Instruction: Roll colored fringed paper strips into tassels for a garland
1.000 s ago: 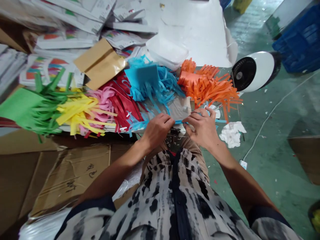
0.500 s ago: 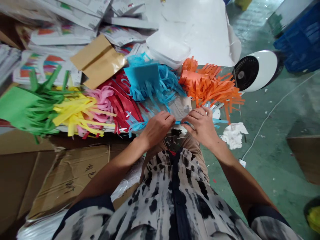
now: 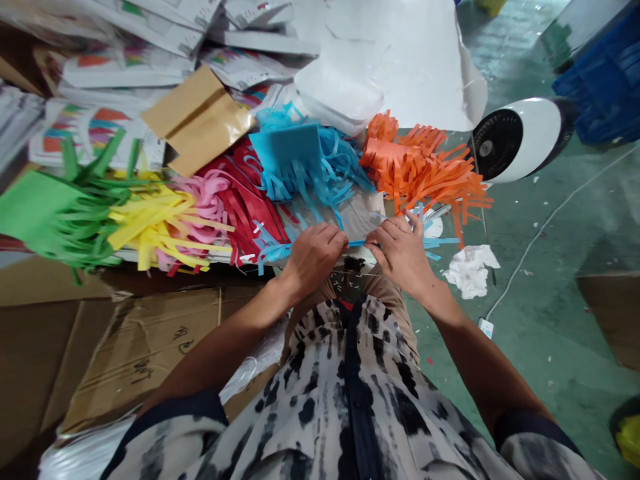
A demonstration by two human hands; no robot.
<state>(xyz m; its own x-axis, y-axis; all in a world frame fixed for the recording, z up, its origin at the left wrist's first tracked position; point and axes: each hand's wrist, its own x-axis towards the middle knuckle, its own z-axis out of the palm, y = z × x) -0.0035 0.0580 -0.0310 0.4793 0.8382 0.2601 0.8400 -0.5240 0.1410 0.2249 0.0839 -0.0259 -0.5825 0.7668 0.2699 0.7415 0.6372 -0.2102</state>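
Blue paper strip (image 3: 357, 243), near the orange fringe (image 3: 425, 167), pinched by the left hand (image 3: 316, 257) and right hand (image 3: 399, 252); grip unchanged from the preceding frame. Lower right: dark bin (image 3: 619, 409) containing yellow material (image 3: 629, 437).

The fringed strip (image 3: 357, 243) is blue, the shirt (image 3: 313, 413) black-blotched cream.

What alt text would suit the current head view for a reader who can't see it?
A person's left hand and right hand pinch a narrow blue paper strip, fringed at both ends. From left to right across the picture lie fringed paper bundles in green, yellow, pink, red, blue and orange, with a fan at right.
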